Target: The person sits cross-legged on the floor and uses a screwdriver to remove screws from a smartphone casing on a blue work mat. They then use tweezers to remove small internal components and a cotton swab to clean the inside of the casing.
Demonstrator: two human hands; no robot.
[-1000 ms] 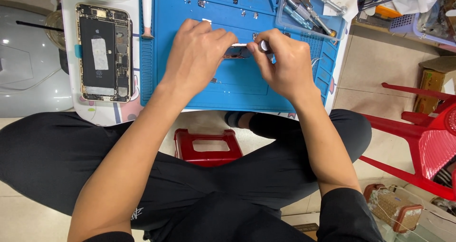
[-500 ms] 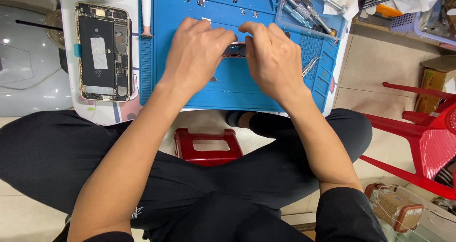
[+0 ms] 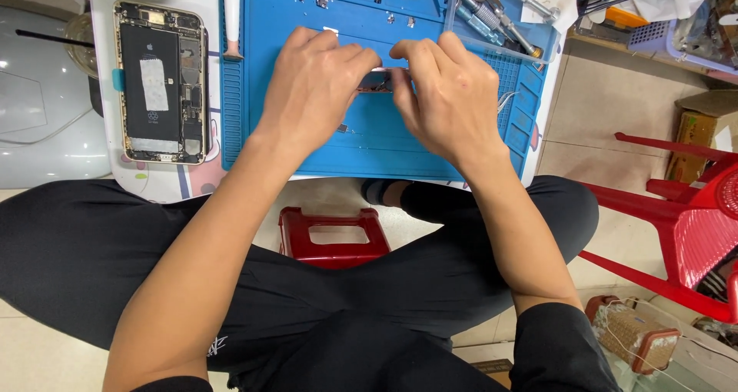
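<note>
I saw a bright blue work mat [image 3: 307, 142] with a finely gridded patch at its right side. The opened phone [image 3: 161, 82] showed a gold frame, black insides and a white strip. The stool [image 3: 333, 238] and the chair [image 3: 684, 223] were red, my trousers [image 3: 92, 261] black, the screwdrivers [image 3: 500, 15] silver.

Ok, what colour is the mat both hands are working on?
Blue: the work mat under the left hand and right hand, in the head view.

Bare blue mat [image 3: 307, 142] before tool clutter [image 3: 492, 15]
</note>
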